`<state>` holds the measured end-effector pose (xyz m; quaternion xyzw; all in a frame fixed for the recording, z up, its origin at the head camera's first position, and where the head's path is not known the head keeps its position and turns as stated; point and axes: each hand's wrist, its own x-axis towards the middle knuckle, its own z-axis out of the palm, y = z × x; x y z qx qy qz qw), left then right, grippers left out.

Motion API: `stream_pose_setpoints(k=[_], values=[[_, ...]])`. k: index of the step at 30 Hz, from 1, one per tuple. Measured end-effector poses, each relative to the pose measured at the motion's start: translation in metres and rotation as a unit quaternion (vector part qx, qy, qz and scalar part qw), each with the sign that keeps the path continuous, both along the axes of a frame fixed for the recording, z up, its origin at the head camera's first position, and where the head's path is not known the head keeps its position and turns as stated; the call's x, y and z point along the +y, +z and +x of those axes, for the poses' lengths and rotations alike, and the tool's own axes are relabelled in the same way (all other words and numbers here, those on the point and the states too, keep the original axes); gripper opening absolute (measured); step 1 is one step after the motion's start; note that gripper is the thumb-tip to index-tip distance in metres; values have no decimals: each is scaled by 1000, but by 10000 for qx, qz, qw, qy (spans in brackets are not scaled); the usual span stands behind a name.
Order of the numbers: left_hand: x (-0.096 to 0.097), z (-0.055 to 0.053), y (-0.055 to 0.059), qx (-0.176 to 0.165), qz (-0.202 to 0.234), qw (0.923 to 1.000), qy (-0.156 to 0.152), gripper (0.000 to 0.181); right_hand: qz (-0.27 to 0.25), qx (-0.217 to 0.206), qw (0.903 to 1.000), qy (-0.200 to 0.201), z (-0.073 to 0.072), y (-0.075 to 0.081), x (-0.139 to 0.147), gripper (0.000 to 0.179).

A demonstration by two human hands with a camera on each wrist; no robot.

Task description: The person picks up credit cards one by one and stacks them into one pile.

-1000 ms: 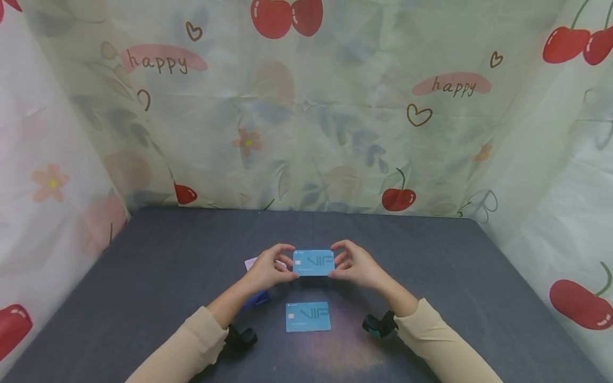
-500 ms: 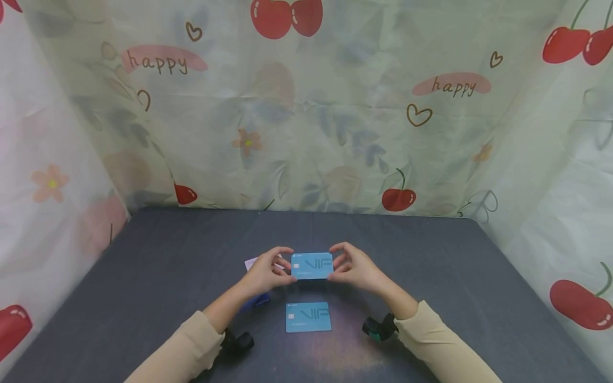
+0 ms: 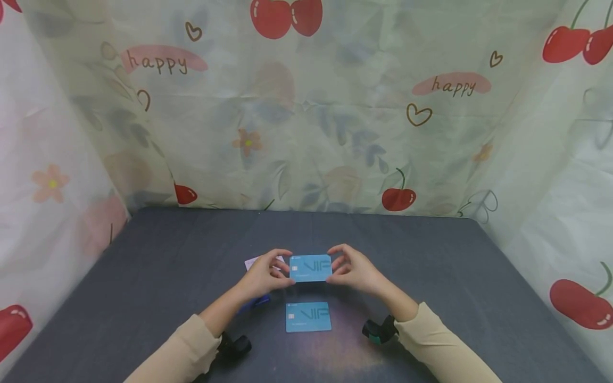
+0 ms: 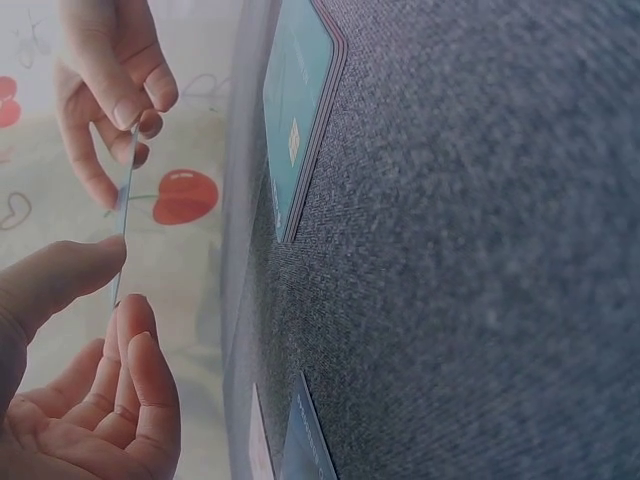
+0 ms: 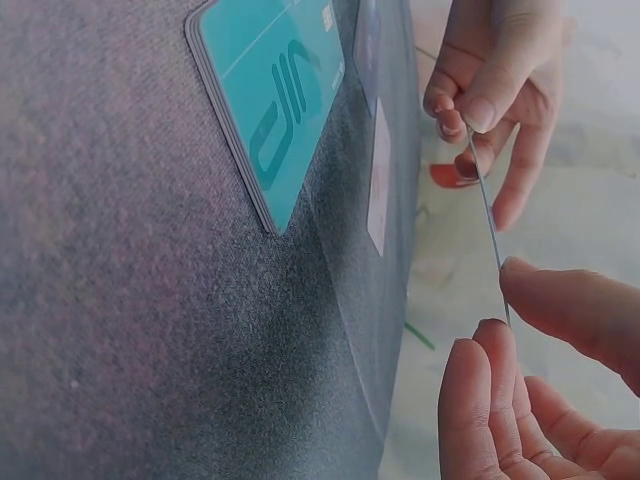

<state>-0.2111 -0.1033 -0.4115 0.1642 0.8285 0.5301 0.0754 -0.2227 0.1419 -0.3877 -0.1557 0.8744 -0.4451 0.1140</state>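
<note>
Between my two hands a light blue VIP card [image 3: 310, 268] is held up above the table. My left hand [image 3: 264, 272] pinches its left edge between thumb and fingers. My right hand [image 3: 356, 270] pinches the right edge in the same way. Seen from the wrists, the held card [image 4: 124, 190] appears edge-on as a thin line. Nearer to me, a stack of matching VIP cards [image 3: 308, 317] lies flat; its several layers show in the right wrist view. No hand touches that stack.
Beyond and under my left hand lie a pale pink card [image 3: 250, 263] and a dark blue card [image 3: 261, 300], both partly hidden by that hand and forearm. A dark cloth covers the table [image 3: 431, 276]. A printed curtain [image 3: 306, 117] encloses its back and sides.
Both hands have come slightly toward me and a little to the left, with the held card lower in the head view. The stack on the table has stayed put.
</note>
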Motion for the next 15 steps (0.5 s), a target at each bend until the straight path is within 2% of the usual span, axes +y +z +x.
stream_pose_setpoints(k=[15], values=[[-2,4,1,12,-55,10000,4,58,4,16,9999,102,3,-1,0,53]])
